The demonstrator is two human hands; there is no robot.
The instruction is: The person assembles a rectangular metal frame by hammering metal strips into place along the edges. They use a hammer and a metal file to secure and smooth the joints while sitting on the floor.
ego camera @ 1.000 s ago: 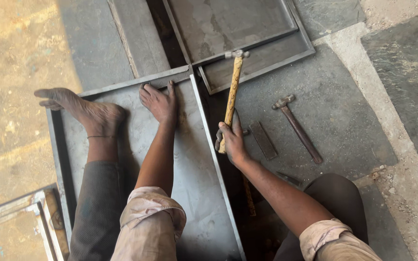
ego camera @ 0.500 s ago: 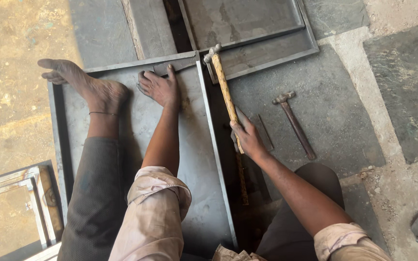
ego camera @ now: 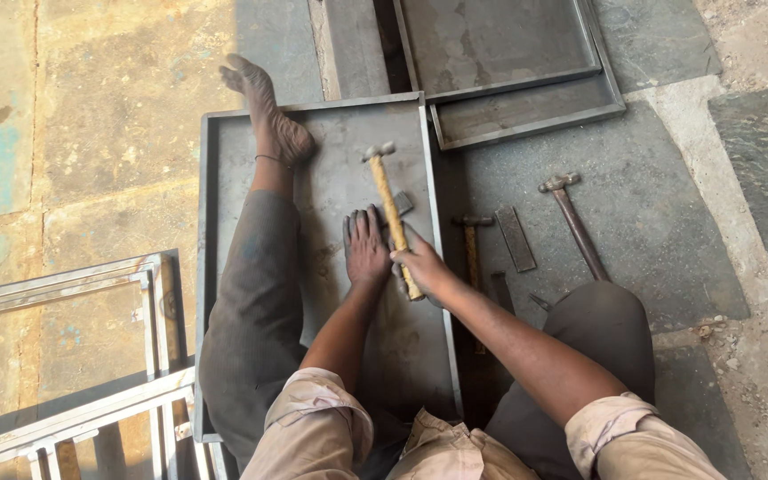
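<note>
A grey sheet-metal tray (ego camera: 224, 142) with raised edges lies on the floor in front of me. My left hand (ego camera: 365, 251) rests flat on its surface, fingers spread. My right hand (ego camera: 426, 269) grips the wooden handle of a hammer (ego camera: 390, 213), whose metal head (ego camera: 379, 151) points away from me over the tray. A small flat metal piece (ego camera: 402, 204) shows just beside the handle. My bare left foot (ego camera: 268, 111) and leg lie along the tray's left side.
Two more hammers lie to the right: one (ego camera: 470, 240) beside the tray edge, another (ego camera: 572, 222) further out, with a flat metal bar (ego camera: 515, 237) between them. Other trays (ego camera: 526, 111) are stacked beyond. A metal frame (ego camera: 73, 284) lies at the left.
The hammer has come from the tray's right edge to over the tray's middle. My left hand has slid back toward me, from the far part of the tray to beside the handle.
</note>
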